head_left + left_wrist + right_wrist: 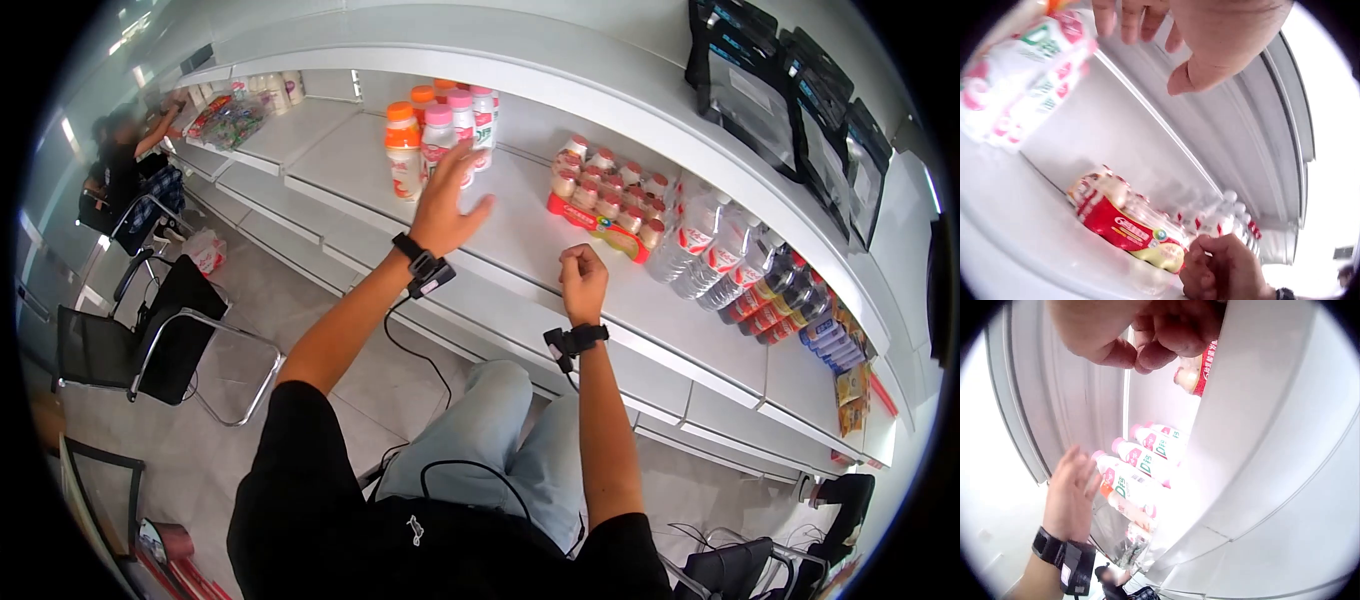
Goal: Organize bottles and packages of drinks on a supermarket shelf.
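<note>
My left hand [447,208], fingers spread, is raised in front of white bottles with pink caps [437,138] and holds nothing. It overlaps the lower part of those bottles in the head view. Bottles with orange caps [403,165] stand beside them. My right hand [584,285], its fingers curled in with nothing in them, hovers at the shelf's front edge. Just behind it sits a pack of small drink bottles [598,222] in a red and yellow-green wrapper. The right wrist view shows the thumb and fingertips [1154,356] of this hand close together.
Right of the pack stand clear water bottles [697,240], dark bottles with red labels [775,305] and blue cans [832,343]. An upper shelf [560,75] overhangs them. Black packages [760,105] lie on top. Chairs [180,320] and a seated person [135,165] are at the left.
</note>
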